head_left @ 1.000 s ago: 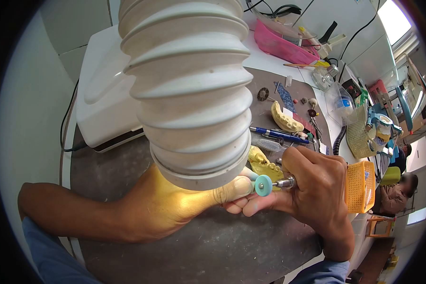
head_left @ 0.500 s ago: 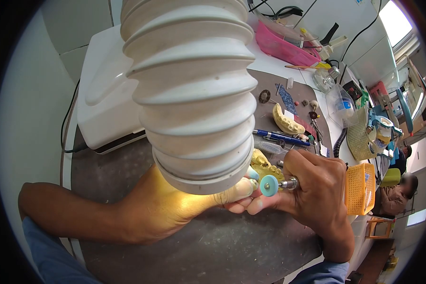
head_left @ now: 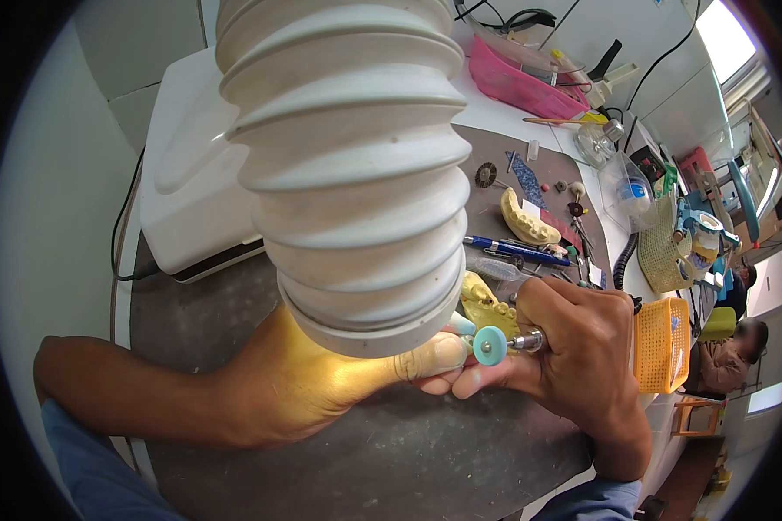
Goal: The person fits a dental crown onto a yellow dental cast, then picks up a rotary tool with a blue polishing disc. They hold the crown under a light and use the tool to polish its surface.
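Handpiece [head_left: 528, 339]: metal, round turquoise disc [head_left: 490, 346] | right hand [head_left: 582, 347] clamped around it | left hand [head_left: 356, 373] pinching small, half-hidden piece [head_left: 469, 341]

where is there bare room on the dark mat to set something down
Bare mat borders the left hand and right hand on the near side; another patch lies between left forearm and white box. Crowded: beyond the right hand, around pale cast and blue pens.

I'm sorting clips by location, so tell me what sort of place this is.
Likely a dental laboratory: cream dental cast, yellow cast, and a rotary tool with turquoise disc in the right hand.
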The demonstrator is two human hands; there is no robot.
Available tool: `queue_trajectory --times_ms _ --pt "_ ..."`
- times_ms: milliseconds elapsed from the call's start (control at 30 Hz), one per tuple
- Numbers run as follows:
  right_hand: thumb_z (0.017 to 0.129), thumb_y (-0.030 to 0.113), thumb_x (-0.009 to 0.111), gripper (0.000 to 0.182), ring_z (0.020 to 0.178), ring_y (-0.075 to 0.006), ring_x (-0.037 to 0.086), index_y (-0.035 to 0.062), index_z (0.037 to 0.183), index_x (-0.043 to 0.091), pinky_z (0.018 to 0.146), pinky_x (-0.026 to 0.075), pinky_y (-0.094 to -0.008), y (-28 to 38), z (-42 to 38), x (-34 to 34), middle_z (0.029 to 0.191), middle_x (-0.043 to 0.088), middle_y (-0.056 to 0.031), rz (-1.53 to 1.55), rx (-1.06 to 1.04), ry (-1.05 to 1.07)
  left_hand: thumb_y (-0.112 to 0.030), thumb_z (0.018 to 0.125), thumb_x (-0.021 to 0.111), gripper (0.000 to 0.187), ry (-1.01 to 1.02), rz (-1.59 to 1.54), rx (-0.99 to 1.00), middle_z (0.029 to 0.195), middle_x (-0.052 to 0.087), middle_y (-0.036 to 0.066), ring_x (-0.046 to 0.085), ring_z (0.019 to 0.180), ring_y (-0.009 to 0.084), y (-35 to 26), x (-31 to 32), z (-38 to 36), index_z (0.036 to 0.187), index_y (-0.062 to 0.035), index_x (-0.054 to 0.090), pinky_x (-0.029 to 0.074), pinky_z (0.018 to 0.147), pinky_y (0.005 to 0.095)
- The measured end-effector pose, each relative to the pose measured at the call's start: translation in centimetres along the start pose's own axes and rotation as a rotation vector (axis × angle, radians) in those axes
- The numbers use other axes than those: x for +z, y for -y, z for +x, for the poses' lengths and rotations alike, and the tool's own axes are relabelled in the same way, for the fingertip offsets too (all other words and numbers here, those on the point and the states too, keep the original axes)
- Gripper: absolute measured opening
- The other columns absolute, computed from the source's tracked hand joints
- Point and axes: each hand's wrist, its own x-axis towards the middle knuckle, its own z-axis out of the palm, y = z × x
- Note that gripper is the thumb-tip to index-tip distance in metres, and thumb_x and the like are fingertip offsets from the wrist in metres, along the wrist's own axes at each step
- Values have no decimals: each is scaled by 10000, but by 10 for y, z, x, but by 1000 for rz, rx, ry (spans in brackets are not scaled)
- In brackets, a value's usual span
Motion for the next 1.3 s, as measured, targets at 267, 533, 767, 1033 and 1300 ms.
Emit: queue_trajectory --times_ms 267,533,767,1033,1300 --pt "618 687 756 670 396 -178 515 81 605 470 387 400 -325 0 1 1 490 452 -12 0 -29 -35 -47 945 616 164 -5 3 -8 966 664 121 626 869 154 -2 1 -1 1085 36 635 519 795 288" --pt "640 679 749 657 402 -175 529 85 601 470 386 407 -323 -1 -1 -1 491 458 -11 -17 -10 8 -53 953 607 177 10 -9 -13 960 660 118 613 864 142 -2 1 0 1100 44 624 503 800 275" --pt "641 672 756 655 400 -166 522 90 590 460 379 397 -320 -2 -1 -1 485 446 -8 -46 -19 13 -71 962 600 205 14 -89 5 985 655 122 606 873 142 3 0 1 1129 47 619 500 801 274" --pt "634 680 754 667 396 -164 515 92 581 443 380 396 -317 -1 0 0 481 434 -5 -51 -18 -19 -75 969 589 257 34 -51 -12 1008 655 128 612 896 153 -2 0 0 1195 48 597 509 815 282" --pt "627 698 745 672 400 -161 518 94 597 450 379 396 -317 0 0 -1 496 442 -2 -98 -27 -9 -68 966 592 274 15 -51 -21 1059 648 117 617 936 155 -4 2 -2 1220 34 589 508 841 287"
